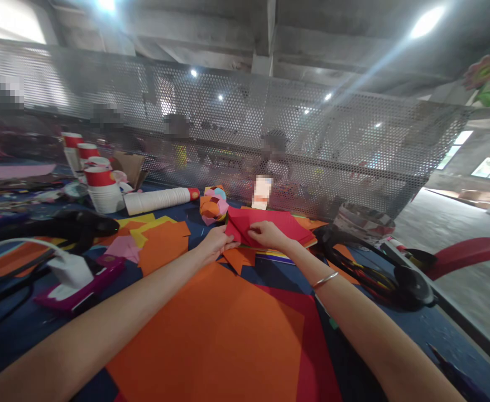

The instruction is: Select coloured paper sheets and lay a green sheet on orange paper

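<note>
red sheet: red paper sheet (pixel 270 226) lies far centre on the table, top of a stack of coloured paper; long axis runs left to right.
left hand: my left hand (pixel 216 243) pinches the sheet's near-left corner, fingers closed on the edge.
right hand: my right hand (pixel 270 234) rests on the sheet's near edge, thumb and fingers closed on the paper; bracelet at the wrist.
relation: sheet sits just beyond both sets of fingertips, on the far side; both hands touch it, right hand further onto it.
surface: dark blue table (pixel 429 329), big orange sheet (pixel 211 340) near me, between my forearms.
left side: paper cups (pixel 102 190) far left, loose orange and yellow pieces.
right side: black tool (pixel 399 279), red chair beyond.
room: perforated metal screen (pixel 312 139) behind the table, concrete ceiling with lights.
</note>
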The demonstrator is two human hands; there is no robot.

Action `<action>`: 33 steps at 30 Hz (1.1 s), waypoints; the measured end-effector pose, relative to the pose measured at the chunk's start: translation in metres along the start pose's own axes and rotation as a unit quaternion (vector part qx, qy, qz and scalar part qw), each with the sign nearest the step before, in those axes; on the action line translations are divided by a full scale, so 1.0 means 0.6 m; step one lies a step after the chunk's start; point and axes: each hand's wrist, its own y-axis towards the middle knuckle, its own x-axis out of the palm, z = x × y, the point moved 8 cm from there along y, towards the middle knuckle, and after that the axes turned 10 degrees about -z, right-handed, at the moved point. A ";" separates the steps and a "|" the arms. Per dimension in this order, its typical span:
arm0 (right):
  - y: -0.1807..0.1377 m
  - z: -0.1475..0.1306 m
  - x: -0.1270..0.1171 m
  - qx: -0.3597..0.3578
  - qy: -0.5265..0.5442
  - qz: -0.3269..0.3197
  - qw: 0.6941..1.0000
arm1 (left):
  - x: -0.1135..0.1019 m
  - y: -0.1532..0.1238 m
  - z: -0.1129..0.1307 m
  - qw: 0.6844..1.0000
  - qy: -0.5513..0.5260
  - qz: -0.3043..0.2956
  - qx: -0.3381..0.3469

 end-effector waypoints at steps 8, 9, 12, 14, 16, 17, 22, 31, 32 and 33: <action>-0.004 -0.009 -0.003 -0.031 0.010 0.025 0.999 | 0.003 0.000 0.001 1.000 0.011 -0.018 0.000; -0.004 -0.007 -0.004 -0.029 0.015 0.037 0.999 | 0.003 0.000 0.001 1.000 0.013 -0.019 0.001; -0.006 0.000 -0.007 -0.024 0.032 0.080 0.996 | 0.002 0.001 0.000 1.000 0.017 -0.016 0.004; -0.008 0.000 -0.009 -0.028 0.042 0.101 0.994 | 0.001 0.003 0.000 1.000 0.018 -0.010 0.004; -0.008 -0.004 -0.010 -0.042 0.047 0.104 0.993 | 0.001 0.004 0.000 1.000 0.017 -0.004 -0.001; -0.007 -0.008 -0.009 -0.052 0.046 0.098 0.993 | 0.000 0.005 0.000 1.000 0.017 -0.001 -0.004; 0.001 -0.022 -0.003 -0.094 0.043 0.035 0.994 | 0.003 0.003 0.003 1.000 0.012 -0.001 -0.007; 0.008 -0.013 0.009 -0.099 0.053 -0.008 0.994 | 0.006 -0.003 0.005 1.000 -0.005 -0.008 -0.004; 0.008 -0.012 0.009 -0.098 0.054 -0.007 0.994 | 0.005 -0.004 0.005 1.000 -0.008 -0.008 -0.004; 0.008 -0.011 0.009 -0.097 0.054 -0.006 0.994 | 0.005 -0.004 0.004 1.000 -0.011 -0.007 -0.005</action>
